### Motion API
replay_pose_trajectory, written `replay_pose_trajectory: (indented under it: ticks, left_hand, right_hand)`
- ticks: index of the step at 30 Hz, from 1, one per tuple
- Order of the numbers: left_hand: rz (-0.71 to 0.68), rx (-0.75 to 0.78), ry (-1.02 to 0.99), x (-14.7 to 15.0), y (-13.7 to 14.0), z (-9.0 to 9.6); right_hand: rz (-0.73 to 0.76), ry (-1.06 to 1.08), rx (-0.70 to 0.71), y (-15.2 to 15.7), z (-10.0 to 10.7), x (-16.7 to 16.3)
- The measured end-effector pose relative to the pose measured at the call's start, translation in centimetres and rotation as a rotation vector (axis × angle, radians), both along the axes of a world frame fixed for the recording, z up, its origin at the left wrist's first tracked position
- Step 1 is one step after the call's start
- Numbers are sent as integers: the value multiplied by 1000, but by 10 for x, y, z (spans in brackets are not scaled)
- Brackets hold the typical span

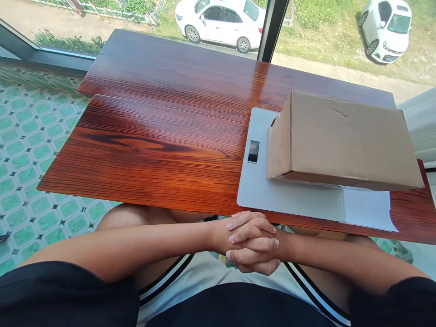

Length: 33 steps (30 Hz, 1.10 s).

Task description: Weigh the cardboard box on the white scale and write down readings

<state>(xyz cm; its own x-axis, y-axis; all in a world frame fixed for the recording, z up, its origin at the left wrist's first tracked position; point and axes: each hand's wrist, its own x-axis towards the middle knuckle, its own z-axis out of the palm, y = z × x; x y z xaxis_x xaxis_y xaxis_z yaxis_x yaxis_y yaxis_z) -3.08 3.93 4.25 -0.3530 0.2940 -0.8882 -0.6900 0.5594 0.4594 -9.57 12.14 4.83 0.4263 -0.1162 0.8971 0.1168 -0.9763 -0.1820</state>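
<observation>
My left hand and my right hand are clasped in front of the table's near edge, above my lap. Their fingers are interlaced, each hand wrapped over the other, with the palms hidden. Nothing else shows between them. Beyond them, a flat whitish scale with a small dark display lies on the table's right part. A closed brown cardboard box rests on the scale and covers much of it. White paper sticks out beneath the box at the near right. Neither hand touches the box or the scale.
The reddish-brown wooden table spans the view, with a step in its left edge. Green-and-white floor tiles show at the left. Behind the table is a window with a dark frame post; two white cars stand outside.
</observation>
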Motion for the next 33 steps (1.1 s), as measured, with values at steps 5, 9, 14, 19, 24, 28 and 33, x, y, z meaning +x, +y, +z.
replay_pose_trajectory:
  ticks: [5,9,14,19,24,28,33]
  left_hand:
    - [99,-118,124,15,11,7]
    - [-17,-63,172,13,13,8]
    - [150,-364,466,44,43,22]
    - [190,-331,450,46,47,24]
    - [45,93,-50,-18,11,9]
    - [-91,227,-177,-35,6,7]
    - [182,-209,195,6,27,18]
  right_hand:
    - [-15,-36,-16,3,1,2]
    - [13,37,-46,-3,1,-2]
    - [-5,-4,-10,-2,0,-1]
    - [9,47,-20,-2,1,-3]
    - [15,59,-21,-1,3,-3]
    - [-18,-38,28,2,3,0]
    - [3,73,-28,-3,2,-4]
